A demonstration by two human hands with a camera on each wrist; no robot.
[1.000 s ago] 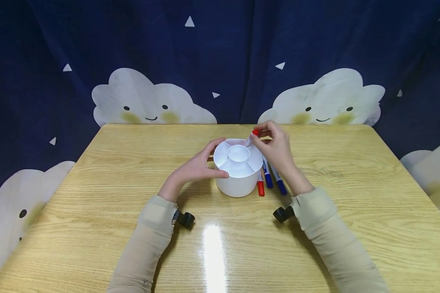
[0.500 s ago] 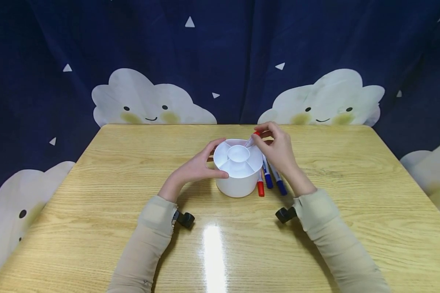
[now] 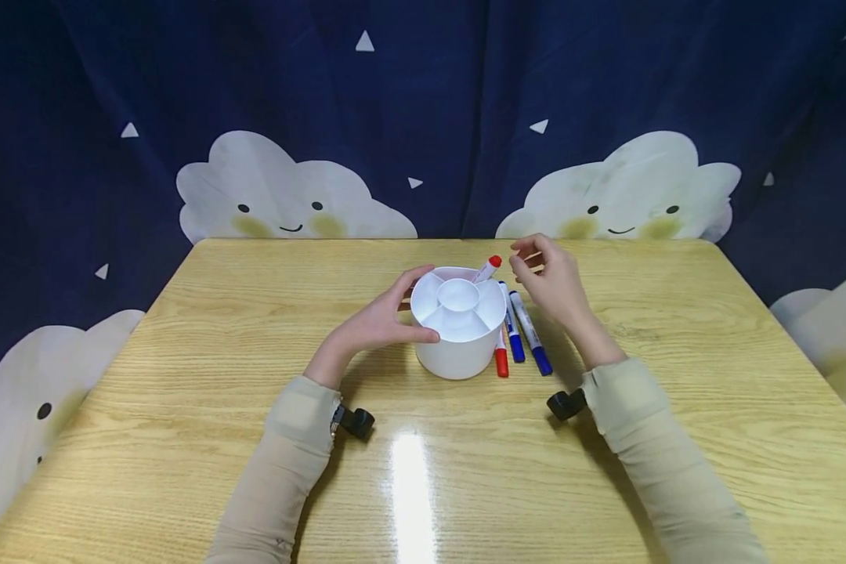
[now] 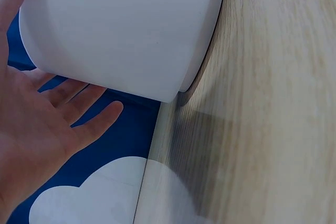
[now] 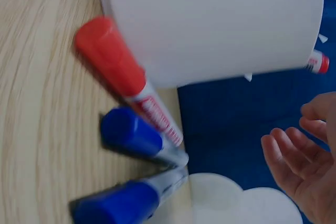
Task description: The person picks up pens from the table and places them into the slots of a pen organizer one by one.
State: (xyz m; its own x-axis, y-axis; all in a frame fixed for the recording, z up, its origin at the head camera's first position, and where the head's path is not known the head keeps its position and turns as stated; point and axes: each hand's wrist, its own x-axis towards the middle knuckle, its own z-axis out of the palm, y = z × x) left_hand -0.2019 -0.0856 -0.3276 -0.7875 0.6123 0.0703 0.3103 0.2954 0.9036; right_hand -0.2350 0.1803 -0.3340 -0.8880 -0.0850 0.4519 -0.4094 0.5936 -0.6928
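Note:
A round white divided organizer [image 3: 458, 360] stands on the table, with a small round cup at its centre and compartments around it. My left hand [image 3: 381, 317] grips its left side, thumb over the near rim and fingers round the far side. In the left wrist view that hand [image 4: 47, 114] curves along the organizer wall [image 4: 121, 30]. A red-capped marker [image 3: 489, 269] leans in the back right compartment, cap up. Just right of it, my right hand [image 3: 551, 278] is apart from the marker, fingers loosely curled around nothing; the right wrist view shows this hand [image 5: 304, 156] with nothing held.
Right of the organizer, a red-capped marker [image 5: 113, 56] and two blue-capped markers, one nearer the organizer [image 3: 515, 337] and one farther right [image 3: 532, 335], lie on the wooden table [image 3: 183, 407]. A dark blue curtain [image 3: 451, 94] with clouds hangs behind the table's far edge.
My right hand has let go of the red-capped marker and moved right, leaving it leaning in the compartment. The left hand and organizer have stayed in place.

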